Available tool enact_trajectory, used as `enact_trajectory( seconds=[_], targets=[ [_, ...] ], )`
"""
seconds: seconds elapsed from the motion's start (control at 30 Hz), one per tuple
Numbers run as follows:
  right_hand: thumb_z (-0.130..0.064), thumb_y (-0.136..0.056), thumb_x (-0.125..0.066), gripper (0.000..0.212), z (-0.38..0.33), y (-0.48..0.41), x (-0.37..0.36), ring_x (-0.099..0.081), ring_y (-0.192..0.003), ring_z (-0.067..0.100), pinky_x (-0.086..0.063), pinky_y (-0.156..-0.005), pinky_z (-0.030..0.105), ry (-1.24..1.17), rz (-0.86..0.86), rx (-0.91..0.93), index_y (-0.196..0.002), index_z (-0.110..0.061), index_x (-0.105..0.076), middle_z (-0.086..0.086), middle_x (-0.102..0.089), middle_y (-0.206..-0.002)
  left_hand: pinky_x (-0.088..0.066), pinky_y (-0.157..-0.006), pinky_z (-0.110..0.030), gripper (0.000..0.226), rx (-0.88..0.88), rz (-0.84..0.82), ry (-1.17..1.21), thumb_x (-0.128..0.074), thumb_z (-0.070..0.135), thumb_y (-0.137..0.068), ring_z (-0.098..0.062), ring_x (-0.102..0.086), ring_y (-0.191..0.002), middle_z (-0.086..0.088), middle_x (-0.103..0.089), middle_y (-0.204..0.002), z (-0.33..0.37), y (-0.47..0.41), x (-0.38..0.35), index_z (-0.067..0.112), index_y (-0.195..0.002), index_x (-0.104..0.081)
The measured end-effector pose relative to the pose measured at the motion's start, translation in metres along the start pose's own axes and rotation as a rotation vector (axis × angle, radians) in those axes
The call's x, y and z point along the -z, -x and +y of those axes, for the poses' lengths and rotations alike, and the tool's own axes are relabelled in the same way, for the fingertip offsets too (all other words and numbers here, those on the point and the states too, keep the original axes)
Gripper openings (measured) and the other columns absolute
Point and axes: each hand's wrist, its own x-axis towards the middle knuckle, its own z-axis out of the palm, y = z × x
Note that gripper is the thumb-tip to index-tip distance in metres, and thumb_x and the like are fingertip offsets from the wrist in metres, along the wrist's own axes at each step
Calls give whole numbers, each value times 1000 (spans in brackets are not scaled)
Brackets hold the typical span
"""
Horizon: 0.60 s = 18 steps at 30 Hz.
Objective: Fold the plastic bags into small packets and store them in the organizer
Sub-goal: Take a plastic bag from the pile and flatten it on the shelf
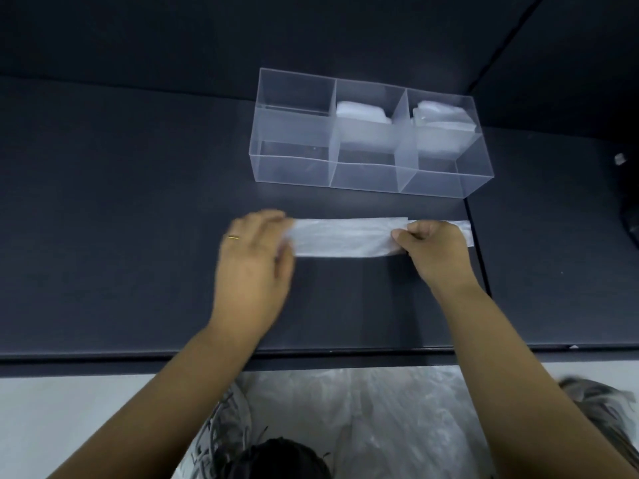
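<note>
Bag strip (345,236): flat between our hands, ready for folding.
Right hand (432,247): pinches it near one end, as anchor.
Left hand (256,250): blurred at the other end; we cannot tell its grip.
Organizer (294,171): beyond both hands.

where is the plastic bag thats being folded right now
In the head view the bag strip lies flat on the dark table, just nearer than the clear organizer, left hand at its left end, right hand pinching near its right.

Clear organizer (294,171) blocks far side; table (121,202) left of it free to pass
</note>
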Motion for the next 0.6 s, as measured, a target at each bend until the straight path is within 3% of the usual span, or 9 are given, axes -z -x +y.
enact_trajectory(
  seconds=[0.03, 0.1, 0.17, 0.2, 0.3, 0.33, 0.4, 0.47, 0.6],
  targets=[
    [-24, -87, -67, 30, 0, 0, 0, -58, -68, 5, -38, -58, 13, 2, -1, -3, -58, -23, -60, -11, -65, -66, -36, -105, -38, 34, -105, -119, -54, -56, 22, -91, -31, -50, -123, -14, -58, -130, 6, 5, -7, 6, -121, -63],
    [-23, -88, -67, 27, -1, 1, 2, -58, -70, 4, -38, -59, 13, 6, 0, -9, -61, -23, -60, -10, -65, -69, -15, -119, -45, 64, -146, -432, -247, -35, 50, -97, -30, -19, -145, -12, -26, -156, 10, 11, -16, 7, -146, -36],
    [-20, -89, -65, 13, -5, 2, 2, -61, -78, 11, -41, -63, 17, 14, -9, -33, -76, -17, -66, -2, -68, -81, 4, -120, -44, 82, -110, -578, -418, -4, 65, -89, -24, 11, -147, -4, 6, -161, 3, 13, -22, 14, -153, -3],
    [-17, -89, -64, 6, -8, 4, 1, -62, -87, 17, -44, -68, 21, 62, 20, -42, -91, -13, -68, 2, -67, -91, 6, -119, -43, 84, -110, -585, -452, 3, 68, -87, -23, 15, -147, -3, 11, -160, -1, 15, -25, 16, -153, 4],
    [2, -83, -59, 42, -23, 26, -17, -55, -108, 31, -44, -90, 36, 365, 287, 260, -123, -10, -58, 12, -55, -121, 2, -120, -45, 83, -121, -590, -481, 5, 66, -86, -25, 10, -147, -4, 7, -161, -2, 16, -28, 16, -153, 2],
    [5, -82, -58, 47, -29, 36, -27, -51, -116, 31, -41, -98, 37, 353, 274, 433, -127, -9, -56, 13, -52, -129, 1, -120, -46, 83, -117, -592, -472, 3, 65, -87, -25, 8, -148, -4, 5, -160, -1, 15, -28, 15, -153, 0],
    [-4, -92, -51, 45, -36, 51, -49, -37, -135, 27, -27, -115, 37, 305, -16, 646, -137, -8, -49, 12, -42, -146, 2, -120, -46, 81, -124, -581, -438, -1, 64, -87, -25, 9, -147, -5, 6, -159, -2, 16, -29, 15, -152, 0],
    [-23, -103, -37, 49, -25, 54, -59, -13, -147, 19, -8, -120, 38, 412, -253, 657, -149, -11, -28, 6, -20, -159, -1, -119, -47, 80, -142, -580, -423, -4, 63, -88, -25, 5, -147, -6, 2, -160, -3, 16, -29, 14, -151, -3],
    [-48, -99, -15, 63, 17, 29, -31, 18, -143, 4, 17, -116, 29, 665, -234, 596, -153, -20, 3, -11, 15, -156, -19, -116, -53, 80, -157, -571, -436, -15, 61, -91, -31, -17, -145, -12, -20, -157, 0, 15, -26, 7, -149, -25]
  ],
)
